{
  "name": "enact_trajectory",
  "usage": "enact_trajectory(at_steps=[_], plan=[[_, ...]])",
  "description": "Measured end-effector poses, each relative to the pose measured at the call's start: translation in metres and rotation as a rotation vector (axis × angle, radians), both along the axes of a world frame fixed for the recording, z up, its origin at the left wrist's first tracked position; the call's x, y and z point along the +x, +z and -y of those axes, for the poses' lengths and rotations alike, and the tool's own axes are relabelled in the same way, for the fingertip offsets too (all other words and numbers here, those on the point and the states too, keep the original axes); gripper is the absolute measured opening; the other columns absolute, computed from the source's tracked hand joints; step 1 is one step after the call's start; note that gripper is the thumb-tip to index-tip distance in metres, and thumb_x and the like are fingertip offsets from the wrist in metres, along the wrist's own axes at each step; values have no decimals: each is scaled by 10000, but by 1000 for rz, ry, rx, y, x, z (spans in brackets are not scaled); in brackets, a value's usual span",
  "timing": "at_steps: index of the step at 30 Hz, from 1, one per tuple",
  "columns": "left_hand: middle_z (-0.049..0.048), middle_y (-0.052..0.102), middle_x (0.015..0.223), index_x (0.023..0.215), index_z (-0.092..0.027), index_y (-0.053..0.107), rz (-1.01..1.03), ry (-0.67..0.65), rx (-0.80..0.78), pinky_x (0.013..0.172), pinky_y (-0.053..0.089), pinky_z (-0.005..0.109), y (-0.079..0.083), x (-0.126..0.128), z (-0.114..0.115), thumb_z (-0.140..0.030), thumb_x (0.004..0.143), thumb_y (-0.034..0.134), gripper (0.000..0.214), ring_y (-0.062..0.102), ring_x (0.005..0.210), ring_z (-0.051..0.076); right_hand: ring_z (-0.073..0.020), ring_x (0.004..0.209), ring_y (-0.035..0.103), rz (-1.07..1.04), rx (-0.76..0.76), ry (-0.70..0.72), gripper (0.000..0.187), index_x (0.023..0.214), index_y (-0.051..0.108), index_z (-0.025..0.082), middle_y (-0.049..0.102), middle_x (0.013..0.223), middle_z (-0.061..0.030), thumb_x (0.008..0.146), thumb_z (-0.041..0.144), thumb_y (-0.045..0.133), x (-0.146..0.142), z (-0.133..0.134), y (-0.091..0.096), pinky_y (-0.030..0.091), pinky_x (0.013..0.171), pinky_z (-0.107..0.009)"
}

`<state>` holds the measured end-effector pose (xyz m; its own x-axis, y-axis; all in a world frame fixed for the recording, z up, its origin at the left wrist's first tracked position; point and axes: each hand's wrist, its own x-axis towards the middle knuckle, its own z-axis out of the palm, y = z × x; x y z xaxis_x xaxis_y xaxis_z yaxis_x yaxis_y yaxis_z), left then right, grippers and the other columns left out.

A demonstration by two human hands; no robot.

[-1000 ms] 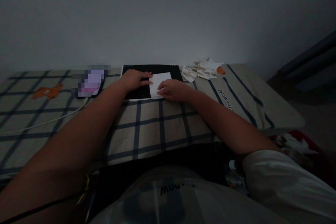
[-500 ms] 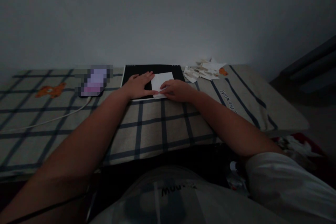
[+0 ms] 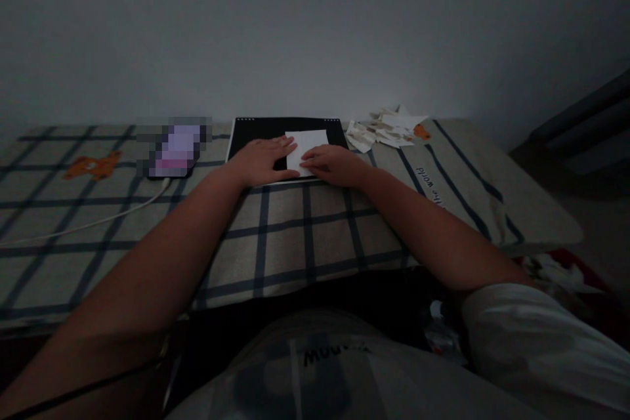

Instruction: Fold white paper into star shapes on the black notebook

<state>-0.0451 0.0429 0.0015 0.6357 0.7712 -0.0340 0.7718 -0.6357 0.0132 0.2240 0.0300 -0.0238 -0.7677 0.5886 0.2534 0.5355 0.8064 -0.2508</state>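
Note:
A white sheet of paper (image 3: 310,143) lies on a black pad (image 3: 256,131) at the far side of a checked bed cover, close to the wall. My left hand (image 3: 260,161) lies flat on the paper's left edge with its fingers stretched out. My right hand (image 3: 332,165) presses on the paper's lower right part with fingers held together and slightly curled. The near edge of the paper is hidden under both hands.
A pile of torn paper scraps (image 3: 381,131) lies right of the pad. A phone (image 3: 173,147) with a white cable (image 3: 88,223) rests to the left. The checked cover (image 3: 305,230) reaches to my lap. The bed's right edge drops off near dark furniture.
My left hand has slid from the paper's upper left down to its lower left and flattened. The paper now looks smaller and squarer. My right hand has barely moved.

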Motion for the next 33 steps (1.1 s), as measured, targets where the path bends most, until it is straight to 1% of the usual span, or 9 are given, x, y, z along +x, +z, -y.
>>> enact_trajectory(at_steps=[5,9,12,16,18,21,26,29,33], plan=[[132,310,1905,1824,-140,376,-32,14,-3,1436,241,415,3,3,4,-709,1084,520,944,315,1782,283,-303,1334,748,-11,14,-24,398,1396,837,149,811,1463,-176,1138,271,559,-1,2,0,544,1186,-499],[134,297,1910,1823,-122,371,-55,20,-11,1440,232,410,4,4,5,-718,1090,508,954,303,1786,275,-290,1306,755,-4,35,-6,392,1398,839,183,822,1450,-148,1137,274,562,-1,1,-2,549,1167,-484],[136,300,1909,1822,-122,373,-46,23,-13,1442,232,419,3,3,4,-728,1082,515,967,302,1787,276,-297,1309,743,5,47,2,396,1416,831,187,813,1455,-158,1120,233,573,-1,1,-2,550,1153,-489],[128,315,1903,1811,-124,398,10,13,-19,1447,241,443,-1,0,1,-725,1070,513,961,305,1786,279,-309,1286,721,40,89,1,369,1347,856,195,796,1445,-175,1094,202,588,-2,1,-2,552,1109,-485],[113,360,1888,1784,-123,455,76,5,-27,1446,250,427,-4,-1,-2,-668,1104,431,872,327,1777,257,-303,1265,715,48,102,-3,362,1319,863,198,793,1430,-172,1097,207,576,-3,1,-3,549,1096,-478],[93,453,1846,1724,-110,553,177,14,-36,1442,262,371,-10,-2,-8,-511,1136,296,756,389,1747,205,-295,1253,706,48,107,-6,365,1314,862,201,786,1432,-162,1110,232,561,-3,1,-3,541,1093,-470],[83,471,1835,1705,-105,578,195,21,-45,1445,261,356,-14,-1,-17,-466,1099,357,739,398,1742,197,-293,1278,698,62,92,-3,383,1334,855,187,772,1456,-170,1133,265,538,-3,1,-2,529,1118,-468],[78,443,1849,1727,-109,547,166,12,-72,1451,245,371,-12,-3,-20,-478,1094,387,750,365,1758,204,-313,1304,700,69,84,-11,381,1339,854,172,764,1482,-189,1121,243,550,-3,0,-3,528,1141,-494],[83,400,1871,1764,-111,491,131,9,-109,1453,219,366,-9,-6,-19,-528,1084,423,800,318,1778,218,-315,1307,701,55,85,-6,377,1333,857,183,768,1480,-183,1112,229,556,-3,1,-3,534,1149,-507]])
